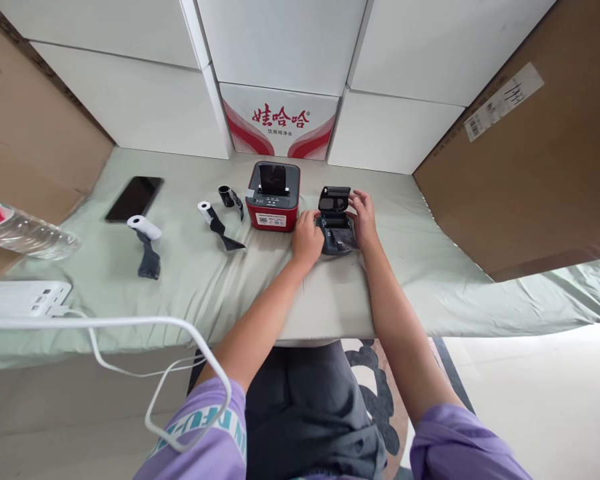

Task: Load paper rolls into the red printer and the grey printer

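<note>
A small dark portable printer (337, 241) sits on the green cloth with its lid (335, 199) raised. Crumpled black film lies over its front part. My left hand (307, 239) grips the printer's left side, fingers curled against the casing. On the right side, my right hand (363, 219) holds the body, its fingertips by the lid's edge. Just left of my left hand stands a red and black label printer (273, 197). Further left lie a black-cored roll (226, 195), a white paper roll with a dark tail (207, 213) and another white roll (147, 227).
A black phone (135, 199), a water bottle (35, 233) and a white power strip (23, 298) are at the left. A white cable (155, 321) loops across my left sleeve. White boxes (280, 120) line the back; a large brown carton (525, 153) stands right.
</note>
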Action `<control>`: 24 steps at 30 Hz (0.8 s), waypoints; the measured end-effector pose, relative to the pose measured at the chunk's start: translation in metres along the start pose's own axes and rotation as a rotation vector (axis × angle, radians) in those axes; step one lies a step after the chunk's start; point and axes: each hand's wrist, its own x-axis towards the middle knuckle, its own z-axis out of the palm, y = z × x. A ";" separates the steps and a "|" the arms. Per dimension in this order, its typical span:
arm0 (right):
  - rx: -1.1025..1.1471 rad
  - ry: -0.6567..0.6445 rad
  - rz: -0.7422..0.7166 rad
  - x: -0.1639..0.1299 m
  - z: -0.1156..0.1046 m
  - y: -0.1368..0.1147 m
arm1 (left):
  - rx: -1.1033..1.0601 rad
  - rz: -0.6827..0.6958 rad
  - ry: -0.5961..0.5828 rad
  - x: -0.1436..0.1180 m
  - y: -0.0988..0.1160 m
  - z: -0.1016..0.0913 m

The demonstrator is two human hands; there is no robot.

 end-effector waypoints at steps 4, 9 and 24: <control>-0.001 -0.046 0.010 -0.004 -0.006 -0.013 | -0.034 -0.059 0.028 0.001 0.001 0.001; -0.002 -0.096 0.070 -0.006 -0.004 -0.018 | -0.037 -0.080 0.022 0.000 0.002 0.002; 0.103 -0.375 0.276 -0.010 -0.017 -0.018 | -0.217 -0.237 -0.097 0.012 -0.012 0.006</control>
